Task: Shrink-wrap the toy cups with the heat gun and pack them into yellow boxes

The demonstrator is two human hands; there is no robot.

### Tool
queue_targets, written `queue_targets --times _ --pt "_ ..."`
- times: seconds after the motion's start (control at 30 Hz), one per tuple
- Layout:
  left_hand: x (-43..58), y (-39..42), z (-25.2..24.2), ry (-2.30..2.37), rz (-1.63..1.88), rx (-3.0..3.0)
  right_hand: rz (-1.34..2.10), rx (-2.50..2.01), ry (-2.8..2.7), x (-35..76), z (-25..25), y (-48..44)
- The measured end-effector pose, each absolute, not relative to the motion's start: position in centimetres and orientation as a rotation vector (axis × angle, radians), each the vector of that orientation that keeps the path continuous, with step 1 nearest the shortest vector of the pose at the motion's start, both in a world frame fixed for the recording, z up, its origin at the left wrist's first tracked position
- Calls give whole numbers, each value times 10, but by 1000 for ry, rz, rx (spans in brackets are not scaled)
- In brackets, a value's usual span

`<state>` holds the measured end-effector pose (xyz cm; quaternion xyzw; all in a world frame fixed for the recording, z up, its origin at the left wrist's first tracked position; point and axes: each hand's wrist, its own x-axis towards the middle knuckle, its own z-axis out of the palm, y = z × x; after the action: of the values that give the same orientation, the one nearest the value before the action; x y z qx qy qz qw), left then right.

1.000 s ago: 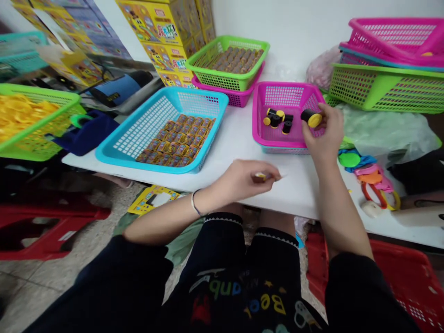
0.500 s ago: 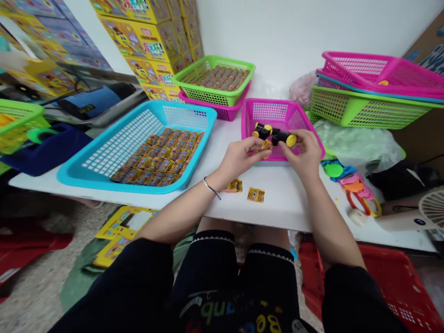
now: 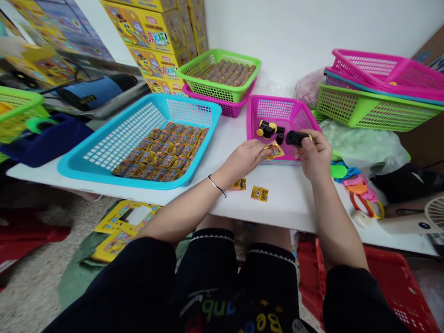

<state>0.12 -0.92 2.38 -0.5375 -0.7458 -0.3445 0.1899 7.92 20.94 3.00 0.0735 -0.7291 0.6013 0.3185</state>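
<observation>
My left hand (image 3: 250,157) pinches a small yellow printed wrapper (image 3: 275,149) at the near edge of the pink basket (image 3: 305,111). My right hand (image 3: 316,152) grips a black cylinder (image 3: 295,138) with a bit of yellow at its far end, held just right of the wrapper and apart from it. Several more black cylinders with yellow ends (image 3: 268,129) lie in the pink basket behind my hands. On the white table in front of me are a flat yellow wrapper (image 3: 260,193) and another small yellow packet (image 3: 239,184), partly hidden by my left wrist.
A blue basket (image 3: 86,173) with rows of wrapped pieces (image 3: 166,155) stands to the left. Behind it are a green basket (image 3: 239,94) of similar pieces and stacked yellow boxes (image 3: 156,37). At right are stacked baskets (image 3: 378,104), a plastic bag (image 3: 364,143) and a fan (image 3: 409,222).
My right hand has moved a little right and now holds a black cylinder apart from the others. The wrapper in my left hand shows more fully. The view has shifted slightly.
</observation>
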Motion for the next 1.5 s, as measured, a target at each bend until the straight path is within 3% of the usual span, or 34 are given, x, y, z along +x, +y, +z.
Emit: queue_targets --times 0.23,0.5,0.97,1.17,1.5 --pt "-3 -12 23 -2052 -887 -1577 1731 261 -1899 92 42 195" --pt "2 -14 24 -1993 -1004 -1566 1645 304 -2111 99 49 194" --pt "11 -14 33 -2125 -1418 -1640 1621 293 -2107 100 53 199" --pt "20 -11 38 -2081 -1794 -1624 1566 331 -2100 100 52 197" --pt "19 -13 35 -2057 -1807 -1567 1522 430 -2215 103 54 199"
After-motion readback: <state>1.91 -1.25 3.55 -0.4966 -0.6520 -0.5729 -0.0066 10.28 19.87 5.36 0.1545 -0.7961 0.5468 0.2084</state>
